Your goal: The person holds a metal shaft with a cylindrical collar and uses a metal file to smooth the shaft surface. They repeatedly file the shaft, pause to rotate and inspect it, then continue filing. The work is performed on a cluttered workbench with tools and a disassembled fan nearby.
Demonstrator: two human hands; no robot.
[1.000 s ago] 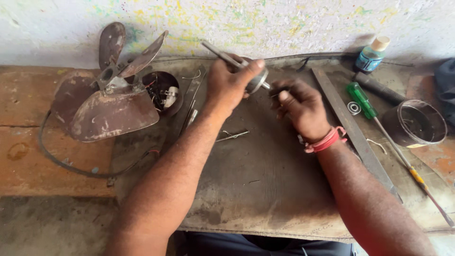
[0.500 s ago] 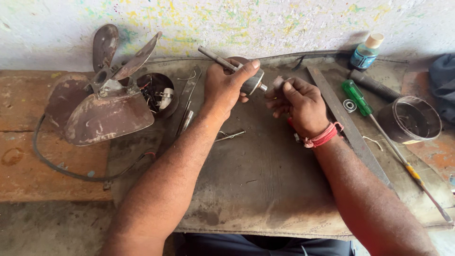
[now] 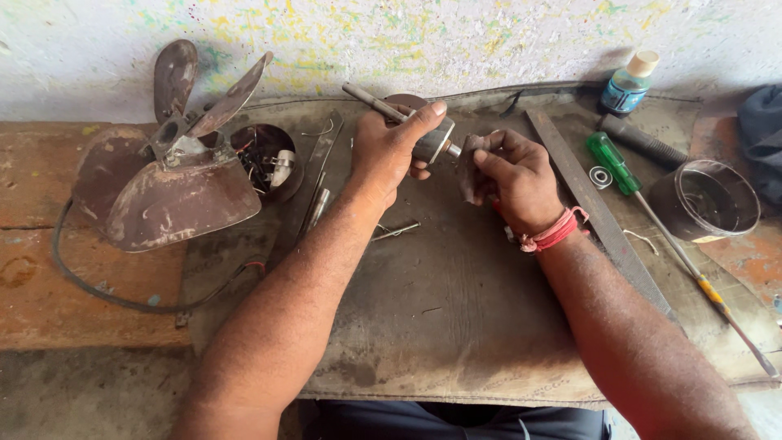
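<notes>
- The left hand (image 3: 389, 151) is wrapped around a metal rotor (image 3: 430, 143), with the thumb lying along its top and the fingers curled underneath. It holds the part above the far middle of a dark mat (image 3: 456, 326).
- A thin shaft (image 3: 371, 99) sticks out of the rotor past the left hand and points up and away towards the wall (image 3: 456, 37).
- The right hand (image 3: 511, 175) is closed on a small dark scrap of cloth or abrasive paper (image 3: 471, 167). It presses the scrap against the short end of the shaft, just beside the left thumb tip. Which of the two materials it is cannot be told.
- A red thread band (image 3: 555, 233) circles the right wrist.
- On the left, a rusty fan blade (image 3: 175, 191) rests on the wooden bench (image 3: 49, 277). A round motor housing (image 3: 267, 160) with wires inside sits just behind it, and a dark cable (image 3: 98, 289) loops out in front.
- A small bolt (image 3: 397, 231) lies on the mat below the left wrist.
- To the right of the hands, a long flat file (image 3: 599, 213) lies at a slant. Beside it are a green-handled screwdriver (image 3: 612, 161) and a small bearing (image 3: 601, 176).
- Further right, a dark round cup (image 3: 707, 200) sits on the mat. A small blue bottle (image 3: 629, 82) stands near the wall.
</notes>
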